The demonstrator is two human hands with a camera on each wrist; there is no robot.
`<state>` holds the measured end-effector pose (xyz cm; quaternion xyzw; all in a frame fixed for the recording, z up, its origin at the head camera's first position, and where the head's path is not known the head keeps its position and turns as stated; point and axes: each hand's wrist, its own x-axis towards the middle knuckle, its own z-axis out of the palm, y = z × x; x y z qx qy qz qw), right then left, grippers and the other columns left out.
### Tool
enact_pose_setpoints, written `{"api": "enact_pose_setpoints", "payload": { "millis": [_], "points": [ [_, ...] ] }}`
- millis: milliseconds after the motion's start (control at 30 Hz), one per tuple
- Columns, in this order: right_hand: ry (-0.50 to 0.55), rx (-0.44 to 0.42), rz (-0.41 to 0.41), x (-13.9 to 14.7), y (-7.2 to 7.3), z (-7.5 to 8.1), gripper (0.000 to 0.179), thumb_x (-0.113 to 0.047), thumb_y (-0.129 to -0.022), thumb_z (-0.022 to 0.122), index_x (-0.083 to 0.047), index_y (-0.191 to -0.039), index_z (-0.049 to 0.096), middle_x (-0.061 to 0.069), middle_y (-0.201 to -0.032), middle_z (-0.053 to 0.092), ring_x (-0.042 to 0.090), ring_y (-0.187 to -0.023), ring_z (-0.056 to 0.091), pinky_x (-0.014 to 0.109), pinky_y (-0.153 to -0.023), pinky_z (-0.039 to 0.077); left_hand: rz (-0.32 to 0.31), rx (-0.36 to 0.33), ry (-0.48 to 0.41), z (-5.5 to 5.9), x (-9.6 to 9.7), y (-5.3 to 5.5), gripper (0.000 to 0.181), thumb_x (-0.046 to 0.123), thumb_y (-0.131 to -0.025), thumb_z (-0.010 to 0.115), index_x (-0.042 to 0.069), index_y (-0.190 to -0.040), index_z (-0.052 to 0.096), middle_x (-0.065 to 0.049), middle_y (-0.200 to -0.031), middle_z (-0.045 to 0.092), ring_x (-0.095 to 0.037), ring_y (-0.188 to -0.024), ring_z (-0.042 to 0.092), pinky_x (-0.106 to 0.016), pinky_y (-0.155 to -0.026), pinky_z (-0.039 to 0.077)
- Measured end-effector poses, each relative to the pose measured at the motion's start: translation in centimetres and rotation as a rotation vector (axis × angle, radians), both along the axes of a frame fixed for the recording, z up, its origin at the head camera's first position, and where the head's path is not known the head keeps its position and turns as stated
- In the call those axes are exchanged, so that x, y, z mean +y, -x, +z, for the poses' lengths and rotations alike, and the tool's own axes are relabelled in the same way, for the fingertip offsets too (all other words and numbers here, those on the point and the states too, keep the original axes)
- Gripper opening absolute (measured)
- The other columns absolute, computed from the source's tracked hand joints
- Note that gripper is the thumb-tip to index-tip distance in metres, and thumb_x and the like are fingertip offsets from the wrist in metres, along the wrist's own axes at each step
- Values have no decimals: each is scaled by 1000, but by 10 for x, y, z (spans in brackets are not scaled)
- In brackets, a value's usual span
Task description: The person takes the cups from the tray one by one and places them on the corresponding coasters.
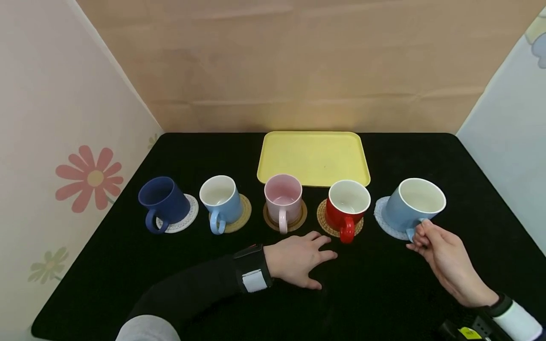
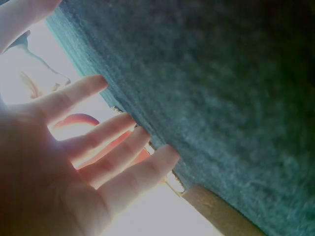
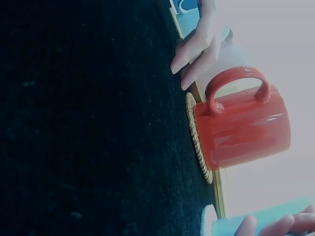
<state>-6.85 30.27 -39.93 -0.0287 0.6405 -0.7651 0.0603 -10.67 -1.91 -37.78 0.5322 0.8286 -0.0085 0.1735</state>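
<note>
My right hand grips the handle of a light blue mug at the right end of a row; the mug is over a pale lacy coaster. In the right wrist view its fingers lie along that mug's side at the bottom edge. Palm down, my left hand is spread low over the black table, holding nothing. Its fingers point toward the red mug, which sits on a round woven coaster. The left wrist view shows the fingers apart.
Left of the red mug stand a pink mug, another light blue mug and a dark blue mug, each on a coaster with its handle toward me. Behind the row lies a yellow tray. Walls border the black table.
</note>
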Motion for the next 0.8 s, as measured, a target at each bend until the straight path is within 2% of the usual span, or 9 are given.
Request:
{"api": "enact_pose_setpoints", "payload": {
  "millis": [133, 300, 367, 433, 533, 633, 667, 733, 800],
  "points": [
    [-37, -28, 14, 3, 0, 0, 33, -29, -106, 34, -2, -97, 51, 3, -87, 42, 12, -84, 51, 23, -79, 52, -4, 7, -7, -2, 0, 0, 71, 54, -85, 69, 21, -143, 48, -7, -148, 40, -17, -131, 40, -25, -98, 41],
    [-81, -44, 85, 14, 3, 0, 41, -29, -107, 29, -4, -107, 62, 2, -100, 56, 6, -97, 58, 23, -80, 53, -9, -7, -7, -2, -3, 1, 71, 53, -85, 68, 21, -144, 46, -8, -150, 38, -18, -133, 39, -26, -100, 41],
    [-137, -26, 103, 19, 5, 0, 44, -28, -108, 26, -7, -109, 65, -1, -103, 61, 3, -100, 59, 23, -78, 53, -4, -25, -7, -1, -6, 1, 70, 53, -86, 68, 21, -145, 46, -8, -151, 36, -17, -134, 37, -26, -100, 40],
    [-259, 8, 94, 23, 7, 3, 44, -28, -108, 24, -8, -111, 63, -6, -103, 63, -1, -99, 59, 22, -75, 53, 4, -41, -14, 1, -11, 1, 69, 52, -87, 67, 20, -144, 46, -7, -151, 36, -17, -135, 37, -25, -99, 41],
    [-544, 72, -5, 27, 8, 10, 45, -27, -108, 25, 2, -112, 58, -13, -97, 60, -6, -90, 57, 18, -70, 52, -1, -43, -56, 4, -18, 1, 62, 48, -90, 64, 18, -142, 49, -7, -147, 43, -14, -131, 43, -23, -96, 43],
    [-822, 159, -174, 28, 8, 22, 41, -24, -108, 31, 7, -108, 57, -21, -90, 55, -10, -79, 51, 14, -63, 47, -29, -1, -128, 9, -24, -1, 52, 44, -94, 62, 15, -136, 54, -4, -139, 52, -11, -122, 51, -19, -93, 44],
    [-886, 184, -232, 27, 8, 27, 40, -24, -107, 33, 8, -107, 57, -21, -88, 54, -10, -77, 49, 13, -60, 44, -42, 23, -157, 12, -26, -1, 49, 43, -95, 61, 15, -134, 56, -3, -136, 55, -10, -118, 53, -18, -93, 44],
    [-978, 235, -331, 24, 10, 38, 35, -22, -106, 37, 5, -102, 59, -12, -87, 55, -8, -73, 44, 14, -57, 38, -67, 81, -220, 19, -31, -2, 44, 40, -96, 60, 14, -130, 59, -2, -131, 58, -9, -113, 56, -18, -93, 44],
    [-1034, 276, -384, 19, 12, 50, 31, -21, -104, 41, 3, -100, 60, -3, -87, 56, -3, -71, 40, 18, -55, 33, -87, 144, -288, 28, -35, -2, 39, 38, -96, 61, 13, -127, 62, -2, -127, 60, -9, -111, 57, -19, -94, 43]
  ]
}}
